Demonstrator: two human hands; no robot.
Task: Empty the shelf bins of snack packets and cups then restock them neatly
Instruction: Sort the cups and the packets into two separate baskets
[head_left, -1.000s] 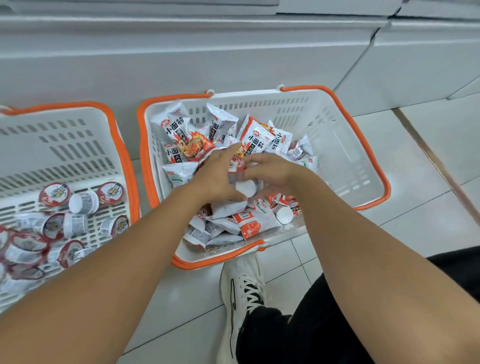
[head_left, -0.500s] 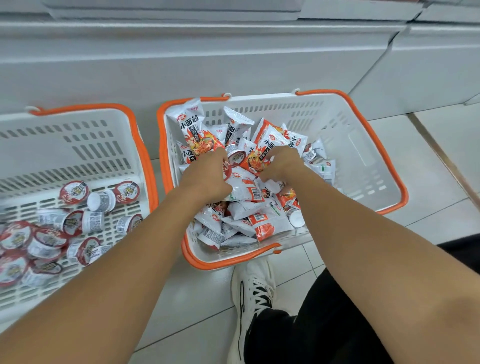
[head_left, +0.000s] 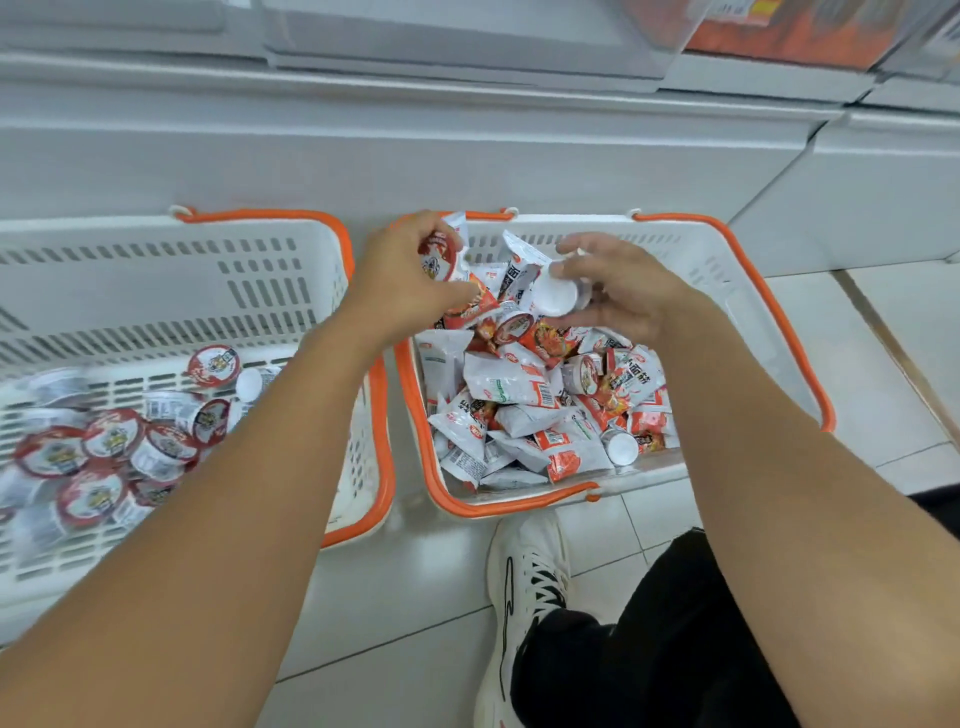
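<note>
Lifting clear of the mixed right-hand white orange-rimmed basket (head_left: 769, 291), our left hand (head_left: 400, 280) now grips a red-lidded cup (head_left: 437, 256), our right hand (head_left: 623, 296) a white cup (head_left: 557, 295) above its far edge: sorting proceeds.

Most print on the snack packets (head_left: 511, 387) in the basket under my hands is too small or creased to read. One red-and-white packet (head_left: 635, 382) at the right of the heap shows large dark Chinese characters — 面筋 — and another packet (head_left: 519, 275), upright by the white cup, shows 面. A barcode (head_left: 545, 397) is visible, its digits unreadable.
</note>
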